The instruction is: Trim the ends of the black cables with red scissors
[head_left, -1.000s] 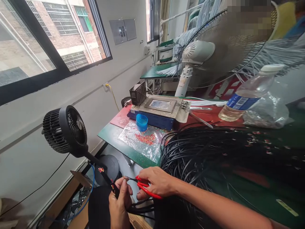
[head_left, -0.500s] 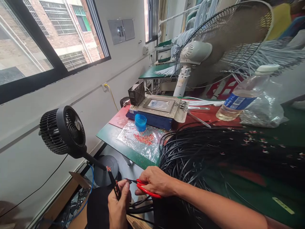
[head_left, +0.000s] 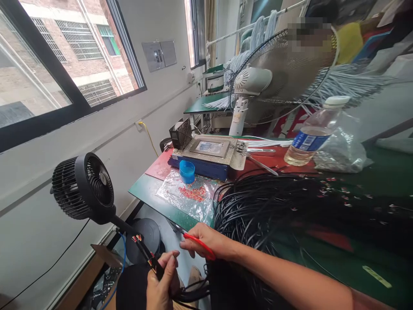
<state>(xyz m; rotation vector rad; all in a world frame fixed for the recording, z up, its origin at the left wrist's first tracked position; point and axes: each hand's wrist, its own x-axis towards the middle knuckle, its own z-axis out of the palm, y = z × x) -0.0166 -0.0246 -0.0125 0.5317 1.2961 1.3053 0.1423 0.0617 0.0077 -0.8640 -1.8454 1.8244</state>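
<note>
My left hand is closed round several black cables at the bottom centre; their ends show short red and white wires. My right hand grips red-handled scissors or cutters, whose dark tip points up and left near the table edge, apart from the cables. To the right, a large pile of black cables lies on the green table. A plastic sheet bears red and light scraps beside a blue cup.
A blue machine with a metal top stands behind the cup, and a bottle at the right. A black fan is at the left, a larger fan behind the table. Boxes sit on the floor.
My right hand and the red tool have drawn away from my left fingertips, up towards the table edge. The view has shifted slightly.
</note>
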